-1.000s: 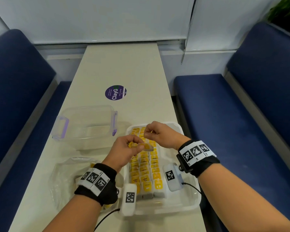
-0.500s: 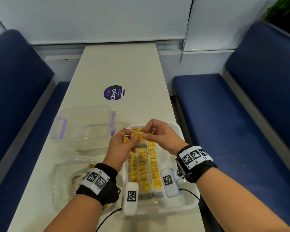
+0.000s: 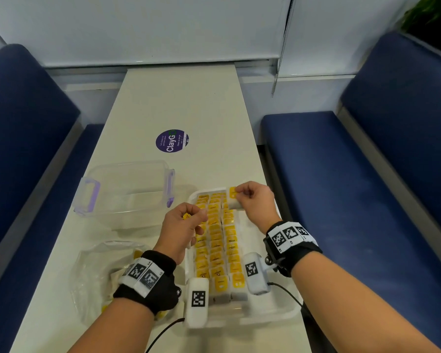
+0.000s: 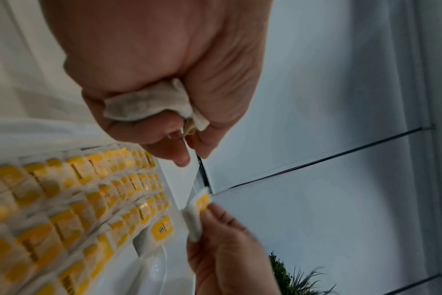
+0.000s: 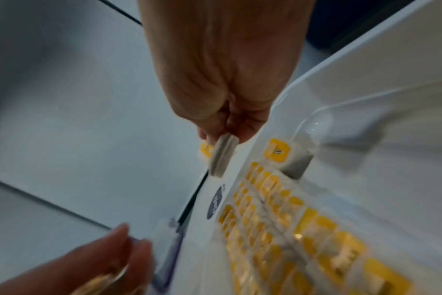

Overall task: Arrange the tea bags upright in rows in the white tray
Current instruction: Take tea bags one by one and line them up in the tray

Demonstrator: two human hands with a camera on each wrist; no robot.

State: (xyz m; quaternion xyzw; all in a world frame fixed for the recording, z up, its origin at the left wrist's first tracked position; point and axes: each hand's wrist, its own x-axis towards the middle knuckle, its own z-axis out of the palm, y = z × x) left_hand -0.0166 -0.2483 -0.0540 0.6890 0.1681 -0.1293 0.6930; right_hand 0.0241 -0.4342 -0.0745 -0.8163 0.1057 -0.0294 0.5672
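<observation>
Upright, yellow tag on top, a tea bag (image 3: 232, 198) is pinched by the right hand (image 3: 256, 200) over the white tray (image 3: 270, 315)'s far end, while the left hand (image 3: 181, 229) clutches a crumpled bag (image 4: 149, 105)

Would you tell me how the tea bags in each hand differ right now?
The right hand pinches its tea bag flat above the white tray's far end; the left hand's tea bag is bunched in curled fingers. Both are pale bags with yellow tags.

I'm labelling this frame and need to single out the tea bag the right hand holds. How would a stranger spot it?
Find the white tray near the table's edge. At its far right corner, the right hand pinches one tea bag, lifted above the packed rows.
</observation>
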